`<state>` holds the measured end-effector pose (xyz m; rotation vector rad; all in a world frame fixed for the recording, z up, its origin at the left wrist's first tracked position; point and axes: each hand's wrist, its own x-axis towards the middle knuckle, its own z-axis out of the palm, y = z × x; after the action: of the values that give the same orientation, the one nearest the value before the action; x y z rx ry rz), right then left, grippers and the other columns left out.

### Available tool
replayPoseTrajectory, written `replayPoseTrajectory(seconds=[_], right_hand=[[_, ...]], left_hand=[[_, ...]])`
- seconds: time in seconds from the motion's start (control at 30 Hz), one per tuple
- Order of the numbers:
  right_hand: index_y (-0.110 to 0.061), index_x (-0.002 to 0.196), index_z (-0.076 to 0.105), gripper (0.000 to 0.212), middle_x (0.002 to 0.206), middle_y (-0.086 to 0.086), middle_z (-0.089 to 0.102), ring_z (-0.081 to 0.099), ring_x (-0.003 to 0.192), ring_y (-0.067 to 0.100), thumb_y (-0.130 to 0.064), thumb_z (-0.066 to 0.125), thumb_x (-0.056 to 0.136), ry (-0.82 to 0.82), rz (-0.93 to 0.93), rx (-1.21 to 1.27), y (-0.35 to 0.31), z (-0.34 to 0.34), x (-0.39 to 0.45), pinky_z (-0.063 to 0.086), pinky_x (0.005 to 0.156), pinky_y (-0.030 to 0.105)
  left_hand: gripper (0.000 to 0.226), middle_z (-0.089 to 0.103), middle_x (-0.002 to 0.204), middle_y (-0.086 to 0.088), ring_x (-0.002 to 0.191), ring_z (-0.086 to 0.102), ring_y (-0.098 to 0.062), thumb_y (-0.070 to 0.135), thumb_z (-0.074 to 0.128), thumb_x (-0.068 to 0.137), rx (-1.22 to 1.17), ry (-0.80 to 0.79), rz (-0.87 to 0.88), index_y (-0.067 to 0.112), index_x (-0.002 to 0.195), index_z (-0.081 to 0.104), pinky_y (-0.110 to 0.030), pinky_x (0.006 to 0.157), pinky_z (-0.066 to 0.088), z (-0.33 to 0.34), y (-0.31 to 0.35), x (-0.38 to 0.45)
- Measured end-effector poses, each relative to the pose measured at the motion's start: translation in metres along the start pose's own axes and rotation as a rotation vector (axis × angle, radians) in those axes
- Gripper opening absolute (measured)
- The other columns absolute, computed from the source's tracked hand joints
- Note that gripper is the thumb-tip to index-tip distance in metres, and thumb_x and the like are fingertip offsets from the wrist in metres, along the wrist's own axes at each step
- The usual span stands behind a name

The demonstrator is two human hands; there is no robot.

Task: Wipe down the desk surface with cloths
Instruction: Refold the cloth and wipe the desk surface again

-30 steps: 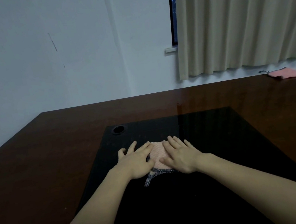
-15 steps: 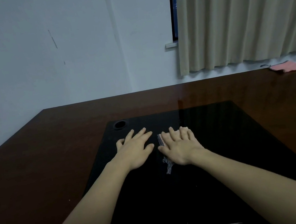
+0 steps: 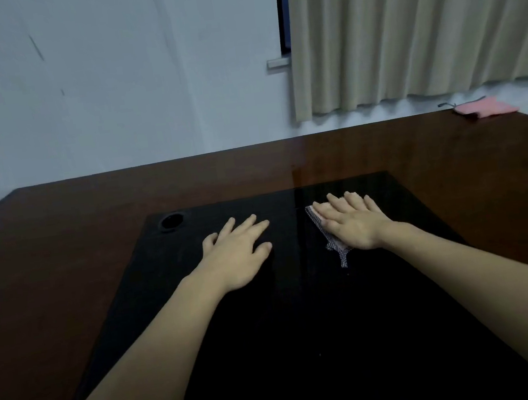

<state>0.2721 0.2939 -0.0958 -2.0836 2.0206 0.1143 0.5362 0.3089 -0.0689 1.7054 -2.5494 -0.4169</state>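
Observation:
A dark brown desk (image 3: 63, 266) carries a glossy black inlay (image 3: 304, 312) in its middle. My right hand (image 3: 353, 225) lies flat, fingers straight, pressing a pink cloth with a dotted grey edge (image 3: 326, 237) onto the black inlay. Only the cloth's left edge and a trailing corner show from under the hand. My left hand (image 3: 239, 253) rests flat on the bare black surface, a short gap to the left of the cloth, fingers spread and touching no cloth.
A round cable hole (image 3: 171, 221) sits at the inlay's far left corner. A second pink cloth (image 3: 487, 107) lies at the desk's far right edge. A wall and a beige curtain (image 3: 417, 22) stand behind the desk.
My right hand has slid the cloth to the right across the black inlay. My left hand came off the cloth and stays flat to the left, so the hands are now apart.

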Motion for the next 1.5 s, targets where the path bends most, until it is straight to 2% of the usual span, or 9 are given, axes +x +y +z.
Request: replayPoseTrajectory(seconds=[0.27, 0.5, 0.67, 0.83, 1.17, 1.33, 1.5], right_hand=[[-0.051, 0.158, -0.005, 0.054, 0.17, -0.007, -0.011, -0.014, 0.156, 0.026, -0.058, 0.011, 0.106, 0.035, 0.055, 0.0, 0.081, -0.024, 0.091, -0.008, 0.123, 0.051], [-0.05, 0.158, -0.006, 0.054, 0.171, -0.005, -0.01, -0.012, 0.156, 0.026, -0.056, 0.012, 0.107, 0.028, 0.127, -0.002, 0.163, -0.055, 0.179, -0.007, 0.124, 0.051], [-0.051, 0.158, -0.007, 0.056, 0.17, -0.006, -0.011, -0.015, 0.156, 0.024, -0.057, 0.012, 0.106, 0.013, 0.139, 0.018, 0.197, -0.067, 0.195, -0.009, 0.124, 0.05], [-0.05, 0.158, -0.01, 0.058, 0.17, -0.007, -0.013, -0.019, 0.155, 0.023, -0.059, 0.008, 0.103, -0.015, 0.163, 0.023, 0.244, -0.079, 0.205, -0.013, 0.123, 0.047], [-0.05, 0.157, -0.013, 0.059, 0.169, -0.008, -0.016, -0.021, 0.154, 0.023, -0.061, 0.006, 0.102, -0.027, 0.246, 0.02, 0.365, -0.097, 0.233, -0.014, 0.124, 0.046], [-0.047, 0.158, -0.014, 0.059, 0.169, -0.005, -0.018, -0.021, 0.154, 0.025, -0.058, 0.008, 0.104, -0.017, 0.28, 0.019, 0.42, -0.111, 0.265, -0.012, 0.124, 0.048], [-0.045, 0.159, -0.012, 0.059, 0.17, -0.001, -0.016, -0.019, 0.155, 0.029, -0.057, 0.009, 0.105, 0.008, 0.293, 0.018, 0.453, -0.119, 0.306, -0.012, 0.124, 0.051]], left_hand=[[0.054, 0.008, 0.168, 0.015, 0.156, 0.001, -0.021, 0.05, 0.029, 0.107, 0.029, -0.004, 0.049, 0.042, 0.159, 0.017, -0.053, 0.124, 0.0, 0.0, 0.01, 0.128], [0.054, 0.012, 0.169, 0.012, 0.156, 0.003, -0.023, 0.048, 0.029, 0.108, -0.016, 0.014, 0.101, 0.037, 0.16, 0.019, -0.055, 0.122, -0.004, -0.006, 0.043, 0.259], [0.053, 0.005, 0.17, 0.011, 0.156, 0.0, -0.022, 0.044, 0.033, 0.108, -0.055, 0.015, 0.121, 0.039, 0.159, 0.021, -0.055, 0.123, 0.001, -0.009, 0.071, 0.301], [0.054, 0.0, 0.17, 0.01, 0.156, -0.004, -0.022, 0.043, 0.033, 0.108, -0.049, -0.07, 0.083, 0.038, 0.16, 0.018, -0.052, 0.124, 0.0, -0.011, 0.11, 0.343], [0.056, -0.005, 0.169, 0.011, 0.155, -0.01, -0.019, 0.048, 0.027, 0.107, -0.009, -0.092, 0.053, 0.041, 0.159, 0.007, -0.05, 0.124, -0.004, 0.009, 0.184, 0.437], [0.055, -0.008, 0.168, 0.014, 0.153, -0.014, -0.014, 0.05, 0.02, 0.105, 0.021, -0.102, 0.048, 0.045, 0.157, 0.003, -0.048, 0.123, -0.008, 0.024, 0.189, 0.454], [0.061, -0.01, 0.164, 0.02, 0.153, -0.015, -0.011, 0.062, -0.002, 0.094, 0.042, -0.035, 0.035, 0.05, 0.153, 0.0, -0.043, 0.124, -0.01, 0.034, 0.187, 0.451]])
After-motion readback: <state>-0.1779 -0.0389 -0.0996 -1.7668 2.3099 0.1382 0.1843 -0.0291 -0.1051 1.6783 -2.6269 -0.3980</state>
